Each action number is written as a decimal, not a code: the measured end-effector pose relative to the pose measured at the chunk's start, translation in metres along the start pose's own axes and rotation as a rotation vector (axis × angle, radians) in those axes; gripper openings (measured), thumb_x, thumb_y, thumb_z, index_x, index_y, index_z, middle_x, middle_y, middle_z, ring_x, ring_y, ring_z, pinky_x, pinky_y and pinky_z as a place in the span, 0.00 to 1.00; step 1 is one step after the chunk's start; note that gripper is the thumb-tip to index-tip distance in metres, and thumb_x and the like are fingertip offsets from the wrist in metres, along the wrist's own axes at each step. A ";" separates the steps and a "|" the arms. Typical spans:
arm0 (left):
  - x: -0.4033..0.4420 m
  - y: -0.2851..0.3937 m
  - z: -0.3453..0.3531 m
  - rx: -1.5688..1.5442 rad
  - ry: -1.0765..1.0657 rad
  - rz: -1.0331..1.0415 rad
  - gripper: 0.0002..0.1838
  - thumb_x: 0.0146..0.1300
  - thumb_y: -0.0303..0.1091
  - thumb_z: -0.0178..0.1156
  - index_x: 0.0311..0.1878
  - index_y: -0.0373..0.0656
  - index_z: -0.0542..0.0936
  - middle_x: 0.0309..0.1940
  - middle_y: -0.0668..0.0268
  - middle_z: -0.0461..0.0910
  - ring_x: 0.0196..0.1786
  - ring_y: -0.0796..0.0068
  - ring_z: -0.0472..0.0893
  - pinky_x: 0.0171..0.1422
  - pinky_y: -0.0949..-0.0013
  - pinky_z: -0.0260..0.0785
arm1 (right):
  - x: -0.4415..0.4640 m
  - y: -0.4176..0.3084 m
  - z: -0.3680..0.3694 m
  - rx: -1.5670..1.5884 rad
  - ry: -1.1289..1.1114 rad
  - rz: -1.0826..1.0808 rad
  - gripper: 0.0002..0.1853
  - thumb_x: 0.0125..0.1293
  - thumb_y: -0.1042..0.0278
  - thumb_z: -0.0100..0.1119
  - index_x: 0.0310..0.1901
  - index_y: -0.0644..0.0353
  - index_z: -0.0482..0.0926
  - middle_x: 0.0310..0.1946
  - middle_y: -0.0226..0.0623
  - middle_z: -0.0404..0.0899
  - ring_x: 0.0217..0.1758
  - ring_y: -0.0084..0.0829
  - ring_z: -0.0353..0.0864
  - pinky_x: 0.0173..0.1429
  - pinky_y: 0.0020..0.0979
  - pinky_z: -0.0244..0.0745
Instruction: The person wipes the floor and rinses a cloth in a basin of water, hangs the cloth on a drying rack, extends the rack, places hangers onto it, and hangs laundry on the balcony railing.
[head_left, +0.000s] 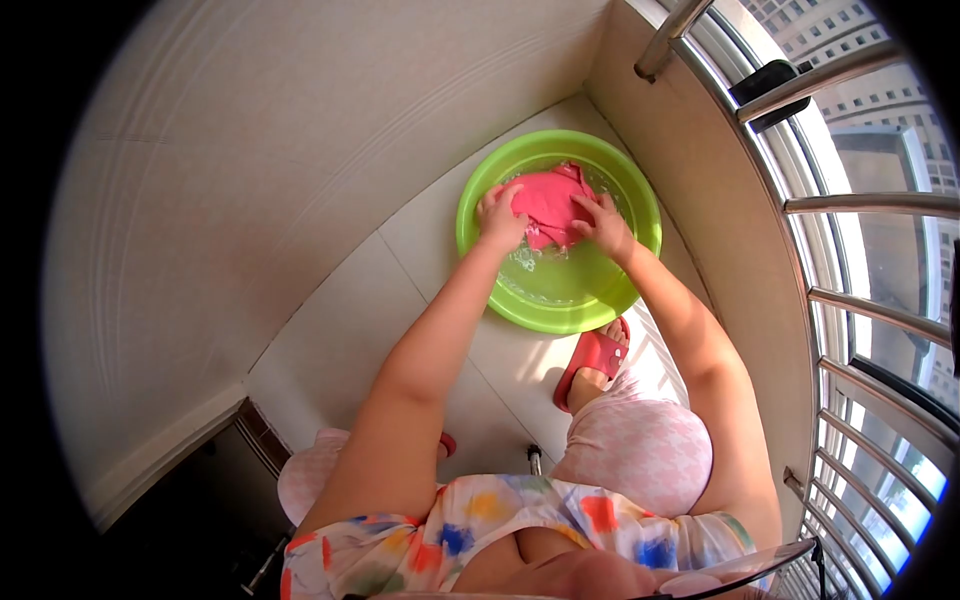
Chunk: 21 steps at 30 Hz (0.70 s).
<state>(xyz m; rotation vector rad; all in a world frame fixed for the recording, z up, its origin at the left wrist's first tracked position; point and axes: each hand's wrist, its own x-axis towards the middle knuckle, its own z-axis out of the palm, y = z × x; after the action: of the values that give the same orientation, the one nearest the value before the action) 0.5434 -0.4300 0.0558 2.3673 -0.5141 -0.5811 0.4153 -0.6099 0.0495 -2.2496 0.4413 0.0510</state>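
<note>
A pink cloth (547,200) lies bunched in the water of a round green basin (575,318) on the floor. Its exact kind of garment or rag I cannot make out. On its left side my left hand (502,216) grips the cloth's edge, fingers curled and thumb towards the middle. My right hand (607,230) has hold of the right side, with its fingertips on the fabric and slightly spread. Bubbles and ripples show in the water around the cloth.
Tiled floor (425,260) surrounds the basin, with a wall (250,180) on the left. At the right, metal bars (870,205) run along a window. My foot in a red slipper (595,358) stands just below the basin. A dark opening (180,500) lies at lower left.
</note>
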 end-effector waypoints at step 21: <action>-0.003 0.017 0.049 -1.725 -0.529 -0.923 0.23 0.64 0.59 0.48 0.41 0.47 0.73 0.36 0.64 0.76 0.39 0.67 0.76 0.45 0.63 0.72 | -0.035 -0.094 0.036 0.444 0.116 0.051 0.12 0.61 0.62 0.59 0.29 0.63 0.73 0.21 0.44 0.74 0.25 0.33 0.70 0.36 0.31 0.69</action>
<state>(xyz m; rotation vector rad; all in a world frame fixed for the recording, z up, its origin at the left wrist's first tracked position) 0.5118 -0.4648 0.0342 0.6087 0.7455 -1.2995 0.4172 -0.5160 0.1008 -1.8097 0.5168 -0.1396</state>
